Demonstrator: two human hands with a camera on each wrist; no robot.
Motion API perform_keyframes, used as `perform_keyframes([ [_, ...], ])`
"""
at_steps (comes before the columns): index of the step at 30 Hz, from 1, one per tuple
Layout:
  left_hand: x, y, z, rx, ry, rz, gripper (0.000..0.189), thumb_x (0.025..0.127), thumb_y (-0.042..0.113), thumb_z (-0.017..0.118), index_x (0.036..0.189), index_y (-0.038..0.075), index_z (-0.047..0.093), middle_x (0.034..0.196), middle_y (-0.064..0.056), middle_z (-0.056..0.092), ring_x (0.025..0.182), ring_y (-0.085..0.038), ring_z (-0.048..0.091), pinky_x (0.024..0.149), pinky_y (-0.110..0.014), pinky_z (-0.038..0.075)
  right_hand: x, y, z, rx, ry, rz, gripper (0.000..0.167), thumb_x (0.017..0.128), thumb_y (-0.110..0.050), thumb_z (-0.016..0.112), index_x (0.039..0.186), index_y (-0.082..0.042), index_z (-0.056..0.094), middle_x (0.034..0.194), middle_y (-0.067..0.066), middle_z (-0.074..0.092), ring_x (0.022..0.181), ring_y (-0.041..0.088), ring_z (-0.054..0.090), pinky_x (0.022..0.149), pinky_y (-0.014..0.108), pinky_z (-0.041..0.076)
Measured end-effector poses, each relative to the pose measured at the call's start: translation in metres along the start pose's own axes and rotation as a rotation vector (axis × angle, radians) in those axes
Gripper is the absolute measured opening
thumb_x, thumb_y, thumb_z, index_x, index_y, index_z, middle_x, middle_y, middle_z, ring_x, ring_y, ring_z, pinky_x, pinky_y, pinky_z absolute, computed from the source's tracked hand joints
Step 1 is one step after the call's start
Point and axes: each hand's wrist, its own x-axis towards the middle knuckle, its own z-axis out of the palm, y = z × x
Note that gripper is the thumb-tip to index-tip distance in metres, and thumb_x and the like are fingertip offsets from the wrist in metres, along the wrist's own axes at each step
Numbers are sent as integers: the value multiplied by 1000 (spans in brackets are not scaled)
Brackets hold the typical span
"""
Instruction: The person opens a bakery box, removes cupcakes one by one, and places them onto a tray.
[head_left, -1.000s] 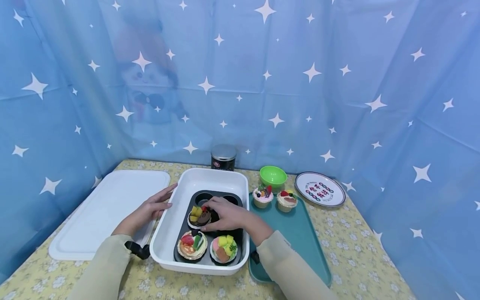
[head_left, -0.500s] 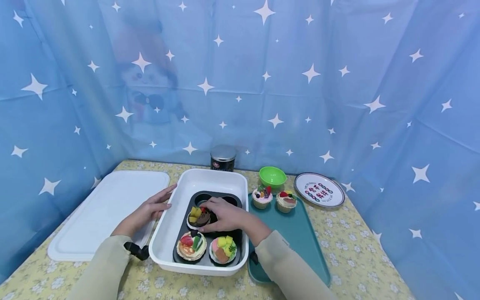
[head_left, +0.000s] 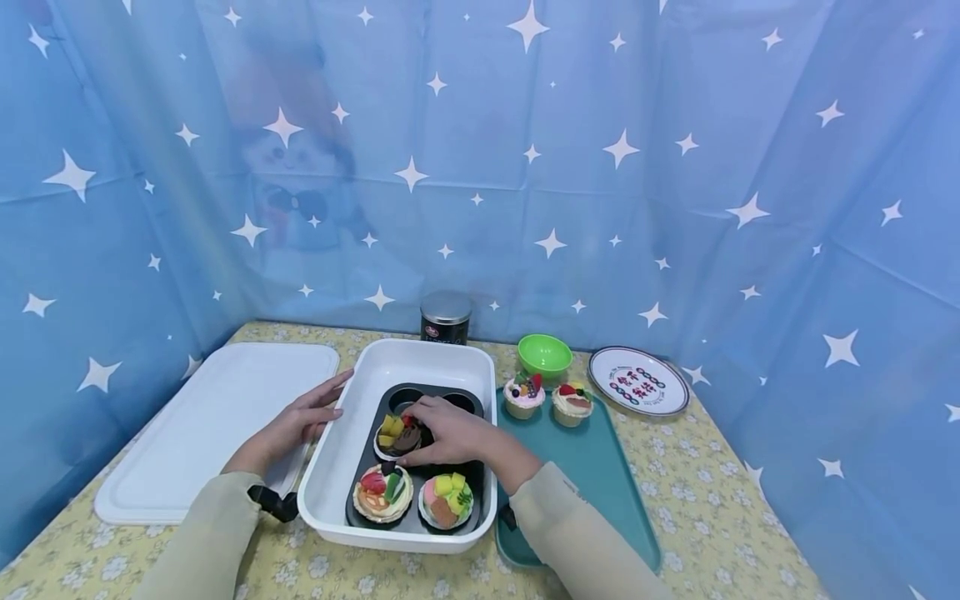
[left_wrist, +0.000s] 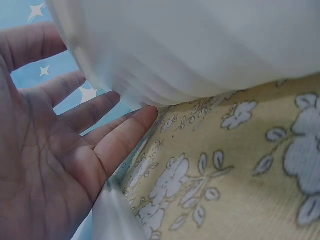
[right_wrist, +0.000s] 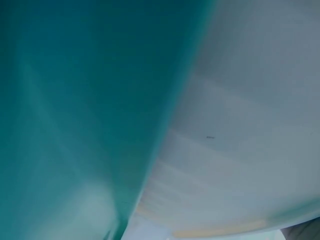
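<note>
In the head view a white deep tub (head_left: pixel 330 467) holds a dark muffin tin (head_left: pixel 409 518). My right hand (head_left: pixel 457 435) reaches into the tub and pinches a chocolate cupcake (head_left: pixel 405 437) with yellow cubes, seated in a left-hand cup of the tin. Two fruit-topped cupcakes sit in the near cups: one with strawberry (head_left: pixel 383 493), one with yellow cubes (head_left: pixel 446 500). My left hand (head_left: pixel 300 421) touches the tub's left outer wall; in the left wrist view its fingers (left_wrist: pixel 102 107) are spread and mostly straight. The right wrist view shows only the teal tray and white plastic; that hand is hidden there.
Right of the tub lies the teal tray (head_left: pixel 600 483), bearing a pink-cream cupcake (head_left: pixel 523 397) and a white-cream one (head_left: pixel 572 405). Behind stand a green bowl (head_left: pixel 545 356), a patterned plate (head_left: pixel 622 392) and a dark can (head_left: pixel 446 321). A white lid (head_left: pixel 210 433) lies left.
</note>
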Motion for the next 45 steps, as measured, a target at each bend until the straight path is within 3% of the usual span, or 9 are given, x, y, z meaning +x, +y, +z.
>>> perform_keyframes([
  [6,-1,0,1,-39,-10,-14,71,102,25,56,162,31,20,167,-13,16,134,-34,51,94,-37,54,-1,0,1,-31,16,-28,70,89,-65,64,141,-19,54,129,-4,55,113,9,53,97,30,48],
  [23,-4,1,3,0,-10,-12,71,102,29,56,163,31,19,167,-14,15,135,-38,49,97,-40,52,-1,-1,5,-31,15,-21,74,88,-66,64,146,-22,50,133,-3,54,118,12,52,101,34,47],
  [28,-5,1,2,1,-24,-6,70,103,29,55,163,31,18,167,-14,15,136,-35,48,98,-39,51,-2,-1,3,-30,15,-37,69,89,-62,66,143,-20,53,129,-4,55,114,9,53,99,31,47],
  [35,-2,2,0,-22,-29,13,71,103,25,54,163,28,17,166,-17,15,128,-27,57,93,-36,54,-3,-3,-2,-29,19,-52,68,90,-59,66,142,-17,53,129,-4,55,114,9,54,98,30,48],
  [45,-1,-1,-2,-38,-43,24,70,103,24,53,163,26,17,166,-19,13,133,-37,52,93,-36,54,-2,0,1,-35,46,-77,67,90,-57,69,141,-17,52,127,-5,54,112,6,54,98,28,48],
])
